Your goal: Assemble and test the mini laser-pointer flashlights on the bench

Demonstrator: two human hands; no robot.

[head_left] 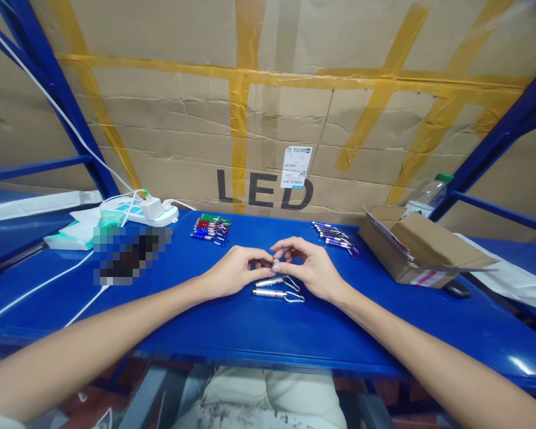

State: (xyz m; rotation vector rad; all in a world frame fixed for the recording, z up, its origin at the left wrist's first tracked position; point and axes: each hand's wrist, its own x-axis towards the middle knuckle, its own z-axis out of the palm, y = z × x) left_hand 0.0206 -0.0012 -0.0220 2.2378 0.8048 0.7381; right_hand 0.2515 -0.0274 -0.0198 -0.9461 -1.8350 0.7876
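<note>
My left hand [234, 271] and my right hand [317, 269] meet over the middle of the blue table, fingertips almost touching. Between them is a small silvery piece [276, 261], pinched by my right thumb and fingers. The left fingers and thumb are also closed at it, but whatever they grip is mostly hidden. Just below lie two silver keychain flashlights, an upper one [268, 282] and a lower one [268, 293], side by side with their carabiner clips pointing right.
Green, red and blue keychain flashlights [209, 227] lie in a row at back left; dark and purple ones [333, 233] at back right. An open cardboard box [424, 247] stands right, a power strip [138, 211] left. White cables [40, 280] cross the left side.
</note>
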